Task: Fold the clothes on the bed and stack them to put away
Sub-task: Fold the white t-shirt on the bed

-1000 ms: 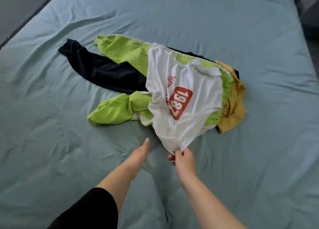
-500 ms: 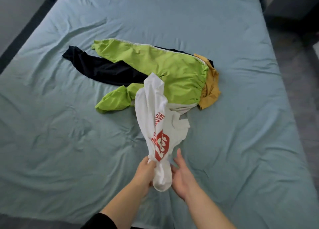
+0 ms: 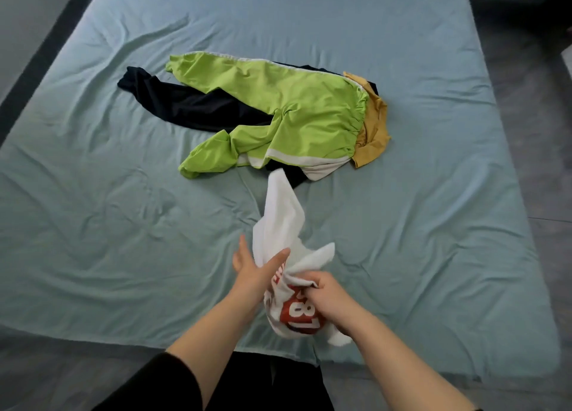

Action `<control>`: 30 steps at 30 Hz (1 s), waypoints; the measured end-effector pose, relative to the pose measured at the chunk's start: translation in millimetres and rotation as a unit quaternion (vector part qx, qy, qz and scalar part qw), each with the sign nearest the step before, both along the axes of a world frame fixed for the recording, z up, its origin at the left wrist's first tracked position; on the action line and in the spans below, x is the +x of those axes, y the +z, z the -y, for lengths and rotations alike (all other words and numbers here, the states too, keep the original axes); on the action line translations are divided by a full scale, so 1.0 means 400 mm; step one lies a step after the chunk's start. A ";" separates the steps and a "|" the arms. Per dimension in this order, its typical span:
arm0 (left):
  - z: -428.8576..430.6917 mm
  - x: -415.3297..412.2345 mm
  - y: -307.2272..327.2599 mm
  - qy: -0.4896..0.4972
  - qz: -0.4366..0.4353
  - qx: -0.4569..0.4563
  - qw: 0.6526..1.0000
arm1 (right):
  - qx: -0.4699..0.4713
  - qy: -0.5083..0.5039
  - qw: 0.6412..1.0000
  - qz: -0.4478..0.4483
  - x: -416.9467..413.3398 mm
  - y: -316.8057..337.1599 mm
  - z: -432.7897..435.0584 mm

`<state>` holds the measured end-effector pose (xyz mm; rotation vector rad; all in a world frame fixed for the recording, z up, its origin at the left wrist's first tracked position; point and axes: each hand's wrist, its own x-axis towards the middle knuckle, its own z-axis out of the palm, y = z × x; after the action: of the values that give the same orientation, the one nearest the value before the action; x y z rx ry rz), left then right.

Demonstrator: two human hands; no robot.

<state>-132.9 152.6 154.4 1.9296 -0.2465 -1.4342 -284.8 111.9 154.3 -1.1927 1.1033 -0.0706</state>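
Right hand (image 3: 328, 296) has the white T-shirt (image 3: 281, 218) bunched in curled fingers, low centre of frame; left hand (image 3: 250, 271) lies straight-fingered against it. Green pants (image 3: 297, 110), black garment (image 3: 185, 104) and mustard top (image 3: 374, 126) are heaped mid-bed (image 3: 93, 194), right by the shirt's far tip.

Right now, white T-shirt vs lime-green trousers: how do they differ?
The white T-shirt is bunched, gripped by the right hand with the left hand against it; the lime-green trousers lie spread on the bed, untouched. The white T-shirt carries a red print; the lime-green trousers have white side stripes. Both are unfolded.
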 end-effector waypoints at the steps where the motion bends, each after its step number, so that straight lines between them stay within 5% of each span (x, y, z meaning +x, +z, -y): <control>1: 0.015 -0.001 0.005 -0.014 0.006 -0.011 1.000 | -0.039 0.043 0.998 0.004 -0.003 0.015 -0.008; 5: 0.015 -0.018 -0.007 -0.088 -0.019 0.035 0.995 | -0.166 0.152 0.973 -0.051 -0.039 0.056 -0.020; 12: -0.100 -0.013 -0.029 -0.011 0.016 0.031 0.999 | -0.228 0.167 0.918 -0.278 -0.154 0.004 0.013; 19: -0.155 -0.027 -0.062 -0.272 0.123 0.147 0.943 | -0.196 0.089 0.959 -0.184 -0.135 0.005 -0.017; 25: -0.065 -0.057 -0.015 -0.538 0.224 -0.021 0.813 | -0.210 0.131 0.961 -0.124 -0.127 0.022 -0.015; 30: -0.035 -0.027 0.020 -0.458 0.299 -0.088 0.832 | -0.202 0.174 0.952 -0.151 -0.145 0.053 0.020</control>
<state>-143.7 166.5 162.5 2.1330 -1.7259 -1.1748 -342.8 104.1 175.4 -1.7995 1.1580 0.1722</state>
